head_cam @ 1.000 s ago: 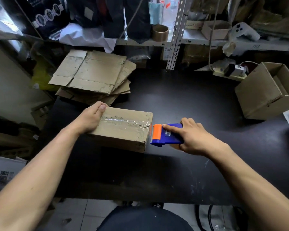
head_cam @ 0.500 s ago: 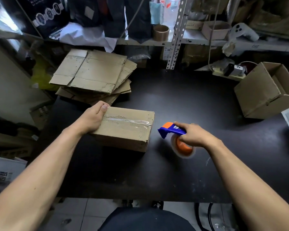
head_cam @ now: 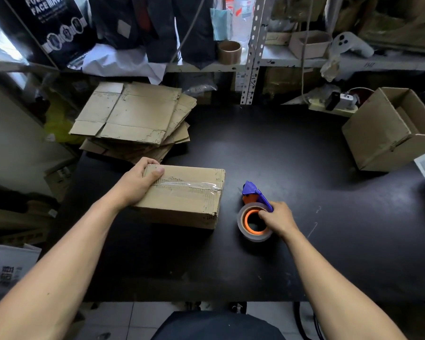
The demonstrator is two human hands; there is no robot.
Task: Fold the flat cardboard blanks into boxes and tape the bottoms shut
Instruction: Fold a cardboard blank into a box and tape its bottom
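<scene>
**Tape laid, dispenser going down**

Tape already ran along the seam of the box (head_cam: pixel 182 195) at the middle of the frame, so I judged the step in hand to be parking the tape dispenser (head_cam: pixel 255 212) and freeing the box. My left hand (head_cam: pixel 139 182) gripped the box's left end, thumb on the top face and fingers curled over the far edge. My right hand (head_cam: pixel 277 218) held the dispenser just right of the box, fingers curled round its handle, the roll lying flat on the black table (head_cam: pixel 280 155).

To do it well, I reckoned I should set the dispenser where the next reach would find it, clear of the box, then press the tape's loose right end down over the edge, where it looked slightly puckered.

The finished box was closed, so what it held I could not tell. At the right edge of the frame an open box (head_cam: pixel 388 133) lay tipped on its side; nothing showed inside it. On the shelf at the upper right sat a small open carton (head_cam: pixel 309 44), its contents hidden. Flat blanks (head_cam: pixel 133 119) waited stacked at the upper left.
</scene>
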